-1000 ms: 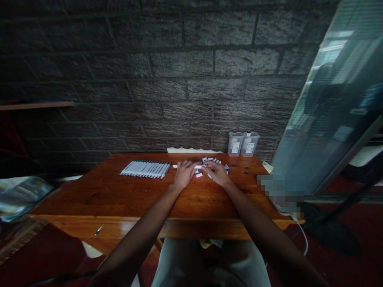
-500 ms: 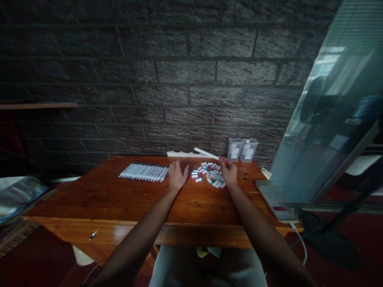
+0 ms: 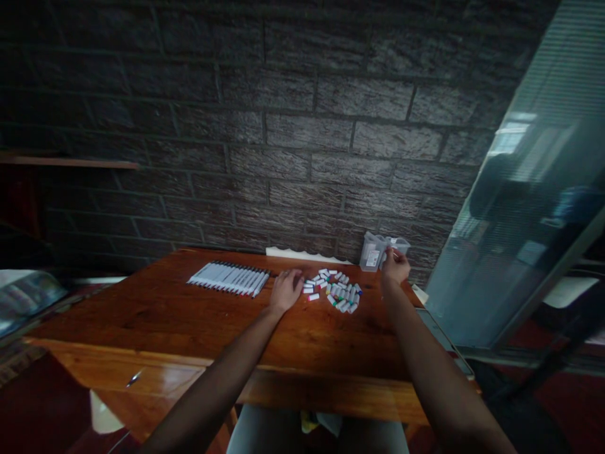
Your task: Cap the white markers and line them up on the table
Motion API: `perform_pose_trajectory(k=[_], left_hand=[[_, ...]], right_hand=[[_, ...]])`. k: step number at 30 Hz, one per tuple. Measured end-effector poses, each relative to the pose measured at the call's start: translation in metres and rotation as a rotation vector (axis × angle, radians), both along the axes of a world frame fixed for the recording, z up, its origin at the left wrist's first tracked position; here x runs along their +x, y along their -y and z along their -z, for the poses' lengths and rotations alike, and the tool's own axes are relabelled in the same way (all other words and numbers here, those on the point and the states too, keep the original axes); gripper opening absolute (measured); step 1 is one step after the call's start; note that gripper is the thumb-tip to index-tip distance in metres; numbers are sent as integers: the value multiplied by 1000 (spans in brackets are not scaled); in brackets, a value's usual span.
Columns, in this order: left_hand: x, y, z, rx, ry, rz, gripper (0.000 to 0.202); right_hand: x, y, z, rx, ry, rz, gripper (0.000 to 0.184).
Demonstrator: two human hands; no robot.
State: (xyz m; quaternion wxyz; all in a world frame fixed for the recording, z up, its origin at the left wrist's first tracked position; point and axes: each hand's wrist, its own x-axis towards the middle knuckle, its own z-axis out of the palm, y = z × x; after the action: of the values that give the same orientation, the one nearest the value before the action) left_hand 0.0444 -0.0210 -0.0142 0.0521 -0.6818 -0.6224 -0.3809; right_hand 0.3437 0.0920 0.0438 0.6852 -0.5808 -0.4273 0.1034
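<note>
Bare left hand [image 3: 285,290] and right hand [image 3: 394,268], pale grey trousers [image 3: 265,435] below

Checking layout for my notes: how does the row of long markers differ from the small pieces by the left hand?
The markers are long and slim; the small pieces are short stubs. The markers lie side by side in one neat row, while the small pieces sit in a loose scatter pointing every way. The markers look uniform; the small pieces show mixed coloured ends. Both are mostly pale and lie on the wooden table.
</note>
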Motion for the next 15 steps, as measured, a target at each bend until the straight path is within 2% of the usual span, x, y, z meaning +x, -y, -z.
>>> perform_pose_trajectory(k=[2,4,9,12,15], left_hand=[[0,1,-1,-20,-2,16,25],[0,1,-2,-36,-4,27,24],[1,3,-4,-36,14,23,23],[2,3,-5,-35,13,19,23],[3,3,-5,-18,18,37,23]], right_hand=[[5,-3,-13,-64,38,80,50],[10,-6,-27,-74,100,62,44],[24,-10,-56,5,249,79,45],[33,-9,-64,31,298,74,45],[39,-13,-64,14,307,60,43]])
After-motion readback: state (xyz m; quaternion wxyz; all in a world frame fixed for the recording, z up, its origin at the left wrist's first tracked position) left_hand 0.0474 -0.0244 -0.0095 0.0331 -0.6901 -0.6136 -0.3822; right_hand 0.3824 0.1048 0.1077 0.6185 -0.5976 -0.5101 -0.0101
